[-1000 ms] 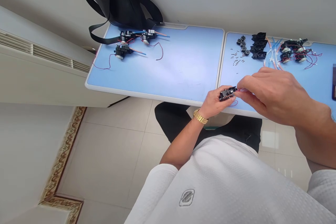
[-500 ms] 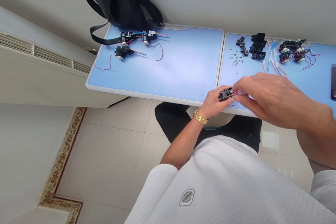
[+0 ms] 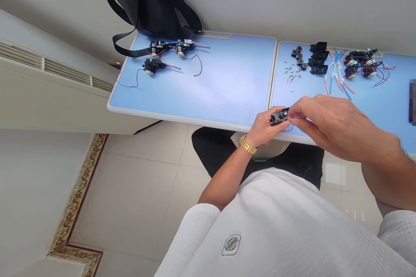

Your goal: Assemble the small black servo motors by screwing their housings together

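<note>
The left hand, wearing a gold watch, holds a small black motor unit in a narrow pinch between thumb and fingers, just over the near edge of the right blue tabletop. The right hand comes in from the right, its fingertips at the unit's right end, beside a thin red wire; whether they grip it, I cannot tell. Farther off on that tabletop lie black housings, tiny screws, coloured tubes and more motor units. Three motor units sit on the left tabletop, beside a black backpack.
</note>
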Demonstrator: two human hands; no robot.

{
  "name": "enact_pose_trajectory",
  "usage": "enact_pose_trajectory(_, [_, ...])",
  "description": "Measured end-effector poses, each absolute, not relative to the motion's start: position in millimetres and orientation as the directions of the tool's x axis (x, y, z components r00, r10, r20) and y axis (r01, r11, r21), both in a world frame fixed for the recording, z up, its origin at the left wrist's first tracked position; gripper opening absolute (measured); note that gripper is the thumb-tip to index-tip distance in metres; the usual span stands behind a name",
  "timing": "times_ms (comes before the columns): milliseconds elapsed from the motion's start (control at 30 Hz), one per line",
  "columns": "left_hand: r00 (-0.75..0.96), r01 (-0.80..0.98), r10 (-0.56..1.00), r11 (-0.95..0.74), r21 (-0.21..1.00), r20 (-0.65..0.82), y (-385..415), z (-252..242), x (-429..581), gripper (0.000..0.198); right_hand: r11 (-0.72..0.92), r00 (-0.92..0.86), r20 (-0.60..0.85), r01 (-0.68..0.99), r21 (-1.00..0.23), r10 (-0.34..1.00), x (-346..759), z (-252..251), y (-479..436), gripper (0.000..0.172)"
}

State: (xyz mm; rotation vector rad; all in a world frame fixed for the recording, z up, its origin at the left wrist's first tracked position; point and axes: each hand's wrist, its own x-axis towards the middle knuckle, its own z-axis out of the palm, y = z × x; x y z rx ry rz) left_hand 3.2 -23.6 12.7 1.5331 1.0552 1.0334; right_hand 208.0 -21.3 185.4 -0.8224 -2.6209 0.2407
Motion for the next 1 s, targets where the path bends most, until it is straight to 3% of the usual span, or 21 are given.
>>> enact_pose_trajectory(100, [0.251, 0.119, 0.963, -0.135, 0.984, 0.101, -25, 11, 4, 0.044, 0.753, -0.582, 0.478, 0.486, -0.443, 0.657, 217, 184, -25, 0.007])
enact_pose_trajectory(200, [0.246, 0.105, 0.964, -0.130, 0.986, 0.101, -26, 8, 5, 0.045, 0.609, -0.146, 0.601, 0.356, -0.709, 0.786, 231, 161, -18, 0.009])
enact_pose_trajectory(267, [0.249, 0.121, 0.961, -0.151, 0.981, 0.117, -26, 6, 5, 0.044, 0.529, -0.034, 0.538, 0.244, -0.813, 0.842, 243, 133, -3, 0.005])
enact_pose_trajectory(333, [0.244, 0.138, 0.957, -0.196, 0.971, 0.158, -26, 3, 5, 0.043, 0.447, 0.026, 0.453, 0.124, -0.886, 0.891, 255, 99, 15, 0.017])
enact_pose_trajectory(467, [0.209, 0.097, 0.918, -0.364, 0.927, 0.338, -23, -1, 6, 0.039, 0.339, 0.100, 0.331, -0.075, -0.938, 0.938, 269, 48, 37, 0.041])
enact_pose_trajectory(567, [0.206, 0.071, 0.889, -0.430, 0.900, 0.409, -22, -2, 6, 0.036, 0.280, 0.099, 0.272, -0.083, -0.956, 0.957, 274, 32, 35, 0.042])
enact_pose_trajectory(1000, [0.202, 0.171, 0.955, -0.252, 0.952, 0.217, -24, 7, 3, 0.042, 0.189, 0.058, 0.185, -0.076, -0.979, 0.981, 274, 37, 22, 0.039])
